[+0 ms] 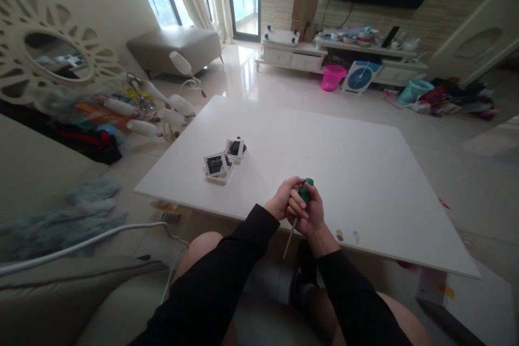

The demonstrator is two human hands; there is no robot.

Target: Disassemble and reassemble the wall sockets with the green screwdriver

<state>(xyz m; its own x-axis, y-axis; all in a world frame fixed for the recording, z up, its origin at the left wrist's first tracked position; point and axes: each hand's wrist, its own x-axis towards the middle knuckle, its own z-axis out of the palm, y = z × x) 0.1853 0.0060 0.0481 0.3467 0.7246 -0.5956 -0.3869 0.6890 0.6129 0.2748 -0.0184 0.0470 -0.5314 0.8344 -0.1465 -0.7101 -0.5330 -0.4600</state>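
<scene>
Close together above the table's near edge, my left hand [287,197] and my right hand [315,213] are both closed around a screwdriver. Its green handle [307,190] shows between the fingers, and its metal shaft [289,239] points down toward my lap. Part of the handle is hidden by my fingers. Off to the left on the white table [324,151] lie two small white square frames or trays, one nearer [219,167] and one farther [236,149], with dark pieces in them. Beside my right wrist are a small yellow and dark piece [339,234] and a small pale piece [356,237].
A lamp with several white shades [170,111] stands beyond the table's left edge, near a mirror [59,55]. A white cable [93,243] runs along the left. Farther back are a bench [174,46], a pink basket [332,78] and a low cabinet [292,57].
</scene>
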